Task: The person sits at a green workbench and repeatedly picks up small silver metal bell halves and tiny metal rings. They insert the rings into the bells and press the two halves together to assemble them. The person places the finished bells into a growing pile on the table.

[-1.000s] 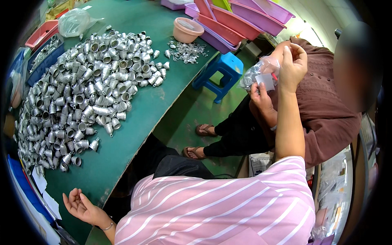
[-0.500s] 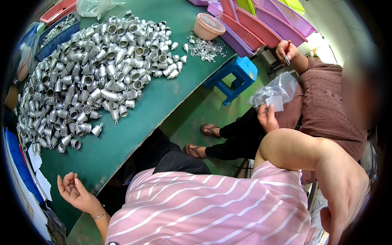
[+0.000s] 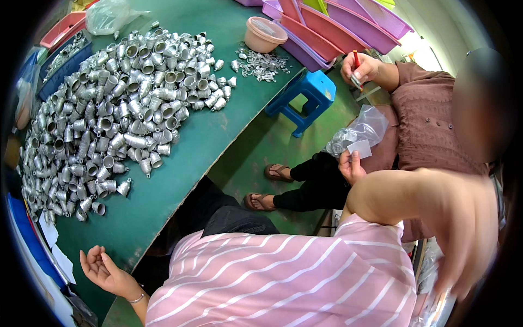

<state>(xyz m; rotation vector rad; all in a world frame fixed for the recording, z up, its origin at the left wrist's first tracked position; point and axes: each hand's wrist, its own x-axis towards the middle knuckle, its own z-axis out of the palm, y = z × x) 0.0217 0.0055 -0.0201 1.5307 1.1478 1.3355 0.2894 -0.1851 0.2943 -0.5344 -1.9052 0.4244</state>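
My left hand [image 3: 109,272] rests palm up by the near edge of the green table [image 3: 180,166], its fingers loosely curled and apart, with nothing in it. Beyond it spreads a big heap of silvery metal bell-shaped cups [image 3: 117,117]; the hand touches none of them. At the far right my right hand [image 3: 468,234] hangs downward, smeared by motion, so its fingers cannot be made out. Beside my right arm a person in brown holds a clear plastic bag [image 3: 368,125] with a white paper slip [image 3: 359,148] in one hand and a red pen [image 3: 357,68] in the other.
A pink lidded tub [image 3: 265,35] stands by a small pile of clear pieces [image 3: 264,66]. Stacked plastic baskets [image 3: 327,32] lie behind. A blue stool [image 3: 305,98] stands beside the table. A blue bin [image 3: 65,68] and a red bin [image 3: 62,30] sit at the far left.
My right hand has moved and is now blurred. The person's pen hand has shifted left and down. The whole view has turned slightly; my left hand keeps its pose.
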